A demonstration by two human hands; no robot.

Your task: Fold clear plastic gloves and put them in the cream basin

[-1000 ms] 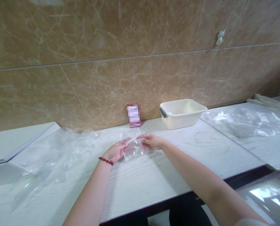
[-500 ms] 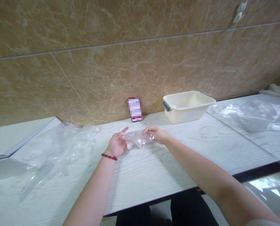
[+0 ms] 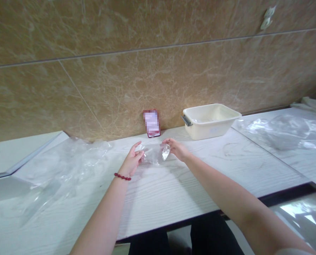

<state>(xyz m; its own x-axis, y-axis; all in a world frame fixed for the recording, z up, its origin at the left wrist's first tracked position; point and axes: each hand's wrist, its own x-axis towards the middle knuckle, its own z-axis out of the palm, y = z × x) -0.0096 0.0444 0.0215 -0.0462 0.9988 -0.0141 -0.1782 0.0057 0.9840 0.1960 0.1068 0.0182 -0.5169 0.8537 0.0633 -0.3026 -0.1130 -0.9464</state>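
A small clear plastic bag (image 3: pixel 153 156) is between the two hands, above the table (image 3: pixel 171 198). The left hand (image 3: pixel 132 160) pinches its near end with thumb and fingers; the right hand (image 3: pixel 177 148), fingers loosely bent, is at the other end, grip unclear. Beyond the hands leans a red-edged phone (image 3: pixel 152 123); beyond the right hand, a cream tub (image 3: pixel 209 130); left of the left hand, crumpled clear plastic (image 3: pixel 70 163).

The tub (image 3: pixel 208 131) stands behind the bag (image 3: pixel 153 155), rightward.
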